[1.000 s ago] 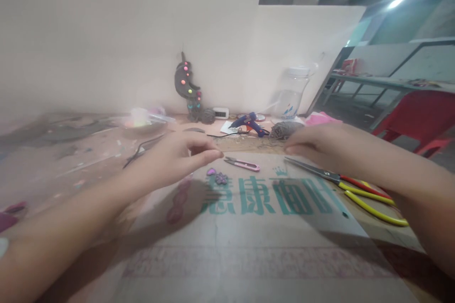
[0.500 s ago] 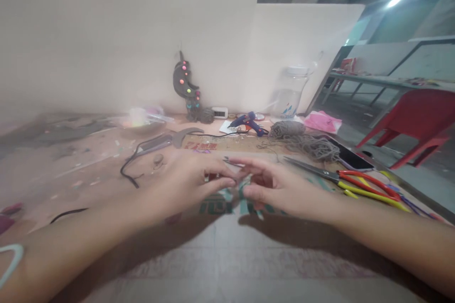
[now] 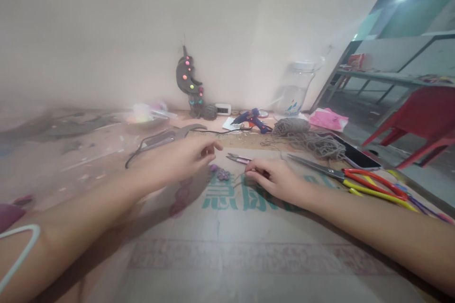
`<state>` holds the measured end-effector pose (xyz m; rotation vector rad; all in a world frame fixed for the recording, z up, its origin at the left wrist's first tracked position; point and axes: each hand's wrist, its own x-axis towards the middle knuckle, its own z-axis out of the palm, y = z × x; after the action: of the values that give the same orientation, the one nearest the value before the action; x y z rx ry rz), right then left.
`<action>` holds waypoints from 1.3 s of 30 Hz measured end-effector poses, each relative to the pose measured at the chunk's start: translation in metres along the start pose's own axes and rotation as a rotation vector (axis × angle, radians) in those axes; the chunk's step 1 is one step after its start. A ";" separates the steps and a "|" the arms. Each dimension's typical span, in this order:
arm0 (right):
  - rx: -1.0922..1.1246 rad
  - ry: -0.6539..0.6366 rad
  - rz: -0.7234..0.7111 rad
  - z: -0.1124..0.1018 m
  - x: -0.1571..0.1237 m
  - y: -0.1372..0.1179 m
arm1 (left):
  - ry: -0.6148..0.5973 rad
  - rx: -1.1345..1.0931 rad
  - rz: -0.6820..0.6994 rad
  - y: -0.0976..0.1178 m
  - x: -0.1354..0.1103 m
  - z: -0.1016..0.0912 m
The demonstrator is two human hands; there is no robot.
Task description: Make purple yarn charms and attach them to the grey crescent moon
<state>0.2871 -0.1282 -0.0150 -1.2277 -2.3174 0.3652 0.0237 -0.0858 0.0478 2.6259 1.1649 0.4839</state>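
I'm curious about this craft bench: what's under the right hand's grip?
Under the right hand's grip is the printed sheet, its green lettering partly covered. The pink snips poke out past it; their handle's far end is hidden. Whether it touches them, I can't tell.

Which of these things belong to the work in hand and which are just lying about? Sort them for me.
Seemingly part of it, by nearness to the hands:
- purple flower piece near the left hand
- thin strand by the right hand
- small snips, partly hidden
- printed sheet underneath

Probably just lying about:
- large scissors
- glue gun
- grey yarn
- clear jug
- phone
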 end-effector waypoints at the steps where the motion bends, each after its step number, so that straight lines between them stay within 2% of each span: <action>1: -0.006 -0.003 -0.012 0.001 0.000 0.000 | -0.020 -0.005 -0.007 0.001 0.000 0.002; 3: -0.005 -0.004 -0.025 0.001 -0.001 -0.002 | -0.052 0.009 0.028 0.002 0.000 0.009; 8: 0.000 -0.017 -0.022 -0.002 -0.001 -0.005 | -0.112 -0.014 0.257 -0.007 0.002 0.034; 12: -0.032 -0.032 -0.014 0.000 0.000 -0.004 | -0.125 -0.005 0.275 -0.015 0.005 0.050; 15: -0.043 -0.045 -0.006 0.002 0.000 -0.004 | -0.054 -0.035 0.228 -0.014 0.003 0.057; 20: -0.048 -0.084 -0.040 0.001 0.001 -0.004 | 0.154 -0.115 0.195 -0.010 -0.001 0.072; 24: -0.060 -0.101 -0.038 0.002 0.000 -0.004 | 0.241 -0.142 0.196 -0.013 0.002 0.083; 28: -0.058 -0.129 -0.042 0.003 0.000 -0.003 | 0.285 -0.146 0.218 -0.013 0.004 0.085; 39: -0.074 -0.137 -0.021 0.004 0.002 -0.007 | 0.247 -0.178 0.237 -0.007 -0.003 0.070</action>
<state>0.2787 -0.1306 -0.0146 -1.2470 -2.4780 0.3698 0.0439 -0.0882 -0.0192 2.6122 0.8279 0.9348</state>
